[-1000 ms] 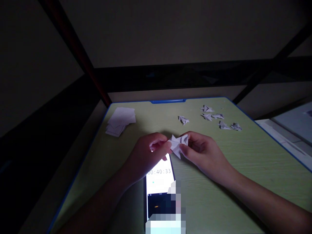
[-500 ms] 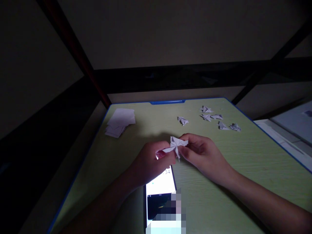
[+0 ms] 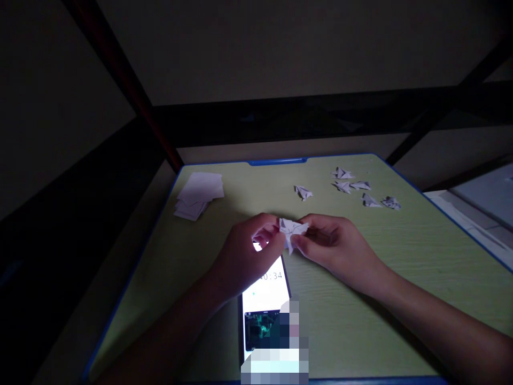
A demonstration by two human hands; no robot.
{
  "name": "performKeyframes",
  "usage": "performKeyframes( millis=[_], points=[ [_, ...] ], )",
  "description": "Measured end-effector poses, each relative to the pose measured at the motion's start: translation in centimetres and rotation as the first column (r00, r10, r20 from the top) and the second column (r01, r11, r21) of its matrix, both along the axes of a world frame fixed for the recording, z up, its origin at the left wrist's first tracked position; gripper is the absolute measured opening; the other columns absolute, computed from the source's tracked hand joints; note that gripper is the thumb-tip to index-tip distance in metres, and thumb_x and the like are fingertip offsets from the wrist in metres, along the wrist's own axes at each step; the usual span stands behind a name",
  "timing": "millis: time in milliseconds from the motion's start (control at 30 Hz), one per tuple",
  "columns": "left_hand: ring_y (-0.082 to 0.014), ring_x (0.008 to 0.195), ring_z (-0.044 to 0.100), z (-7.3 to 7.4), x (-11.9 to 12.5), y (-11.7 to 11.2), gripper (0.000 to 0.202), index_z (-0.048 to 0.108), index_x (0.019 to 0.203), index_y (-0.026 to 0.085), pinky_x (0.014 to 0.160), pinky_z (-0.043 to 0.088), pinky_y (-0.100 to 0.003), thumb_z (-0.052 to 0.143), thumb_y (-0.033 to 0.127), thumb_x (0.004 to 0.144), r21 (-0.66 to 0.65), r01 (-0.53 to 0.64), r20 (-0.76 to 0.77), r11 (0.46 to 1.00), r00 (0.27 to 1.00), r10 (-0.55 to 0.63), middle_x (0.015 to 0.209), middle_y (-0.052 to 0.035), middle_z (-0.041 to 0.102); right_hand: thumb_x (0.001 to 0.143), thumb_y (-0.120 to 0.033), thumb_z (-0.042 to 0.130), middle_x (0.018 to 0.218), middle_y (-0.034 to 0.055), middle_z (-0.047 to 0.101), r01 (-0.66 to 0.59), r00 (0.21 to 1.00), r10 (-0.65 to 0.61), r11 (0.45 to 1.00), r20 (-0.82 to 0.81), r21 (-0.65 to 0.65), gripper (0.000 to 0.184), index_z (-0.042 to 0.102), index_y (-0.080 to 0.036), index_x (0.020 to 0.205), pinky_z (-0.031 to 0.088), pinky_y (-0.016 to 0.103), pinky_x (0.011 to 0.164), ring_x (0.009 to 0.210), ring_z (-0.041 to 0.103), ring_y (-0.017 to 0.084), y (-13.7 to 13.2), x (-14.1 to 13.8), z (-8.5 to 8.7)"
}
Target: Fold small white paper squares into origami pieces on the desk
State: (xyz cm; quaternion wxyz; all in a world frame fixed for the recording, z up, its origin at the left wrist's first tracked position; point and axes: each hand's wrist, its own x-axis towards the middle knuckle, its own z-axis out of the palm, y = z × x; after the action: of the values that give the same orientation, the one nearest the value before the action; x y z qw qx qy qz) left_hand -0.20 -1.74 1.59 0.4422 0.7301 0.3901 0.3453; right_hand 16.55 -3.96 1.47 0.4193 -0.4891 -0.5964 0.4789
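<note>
Between my two hands is a small white folded paper piece (image 3: 290, 229), with creased flaps and one point hanging down. My left hand (image 3: 254, 251) pinches its left side between thumb and fingers. On its right side, my right hand (image 3: 331, 238) grips it, the thumb pressed on the front near the centre. Fingertips behind the paper are hidden. Below the hands lies a lit phone (image 3: 265, 291) with digits on its screen; my left hand covers its upper part.
A stack of white paper sheets (image 3: 200, 188) lies at the table's far left. One folded paper figure (image 3: 303, 192) sits beyond my hands, and several more folded figures (image 3: 342, 186) are at the far right. The pale green table (image 3: 401, 256) has a blue edge.
My left thumb has moved up onto the front of the paper, and its left flap, which stuck out before, is now covered or folded in. The view has tilted slightly.
</note>
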Motion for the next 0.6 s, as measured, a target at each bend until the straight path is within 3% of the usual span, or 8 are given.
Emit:
performKeyframes(
  millis=[100,200,367,433,533,600],
  points=[
    [-0.0129,0.064,0.061,-0.10,0.30,0.03,0.012,0.059,0.070,0.013,0.060,0.049,-0.024,0.051,0.016,0.079,-0.003,-0.019,-0.038,1.000,0.999,0.019,0.067,-0.0031,0.065,0.073,-0.020,0.058,0.063,0.0003,0.057,0.032,0.998,-0.036,0.997,0.053,0.074,0.006,0.056,-0.017,0.069,0.040,0.026,0.053,0.058,0.051,0.012,-0.04,-0.01,-0.25],
    [-0.0110,0.060,0.061,-0.17,0.67,0.09,0.013,0.059,0.067,0.013,0.054,0.048,-0.020,0.051,0.014,0.077,-0.079,-0.064,0.028,0.995,0.997,0.066,0.063,-0.0014,0.064,0.074,-0.020,0.060,0.068,0.0008,0.056,0.093,0.981,-0.132,0.962,0.140,0.258,0.005,0.055,-0.017,0.076,0.042,0.028,0.057,0.062,0.052,0.014,-0.25,0.11,-0.46],
    [-0.0085,0.051,0.056,-0.60,0.95,0.30,0.015,0.054,0.059,0.013,0.047,0.044,-0.017,0.053,0.012,0.074,-0.106,-0.167,0.059,0.980,0.983,0.174,0.053,0.0018,0.058,0.069,-0.020,0.068,0.076,0.0018,0.054,0.074,0.914,-0.304,0.776,0.269,0.627,0.022,0.050,-0.019,0.081,0.043,0.031,0.062,0.071,0.053,0.016,-0.68,0.39,-0.37],
    [-0.0090,0.052,0.056,-0.82,0.95,0.41,0.015,0.054,0.058,0.013,0.048,0.044,-0.019,0.054,0.012,0.073,-0.099,-0.177,0.068,0.979,0.981,0.184,0.054,0.0014,0.057,0.068,-0.021,0.070,0.079,0.0030,0.056,-0.013,0.893,-0.298,0.733,0.338,0.680,0.025,0.052,-0.018,0.085,0.044,0.031,0.063,0.073,0.054,0.016,-0.71,0.42,-0.22],
    [-0.0108,0.058,0.060,-1.00,0.99,0.51,0.007,0.059,0.068,0.012,0.053,0.048,-0.021,0.054,0.012,0.073,-0.140,-0.145,0.136,0.980,0.977,0.164,0.062,-0.0013,0.062,0.072,-0.020,0.068,0.080,0.0059,0.060,-0.148,0.844,-0.260,0.728,0.469,0.670,0.021,0.059,-0.015,0.089,0.045,0.032,0.064,0.075,0.055,0.017,-0.57,0.45,-0.12],
    [-0.0117,0.062,0.062,-1.01,1.07,0.48,0.005,0.060,0.074,0.011,0.055,0.050,-0.021,0.055,0.012,0.073,-0.183,-0.112,0.182,0.977,0.973,0.145,0.068,-0.0027,0.065,0.075,-0.018,0.064,0.080,0.0074,0.061,-0.174,0.819,-0.268,0.727,0.508,0.664,0.017,0.062,-0.013,0.091,0.046,0.033,0.065,0.074,0.055,0.018,-0.45,0.55,-0.19]
  ],
)
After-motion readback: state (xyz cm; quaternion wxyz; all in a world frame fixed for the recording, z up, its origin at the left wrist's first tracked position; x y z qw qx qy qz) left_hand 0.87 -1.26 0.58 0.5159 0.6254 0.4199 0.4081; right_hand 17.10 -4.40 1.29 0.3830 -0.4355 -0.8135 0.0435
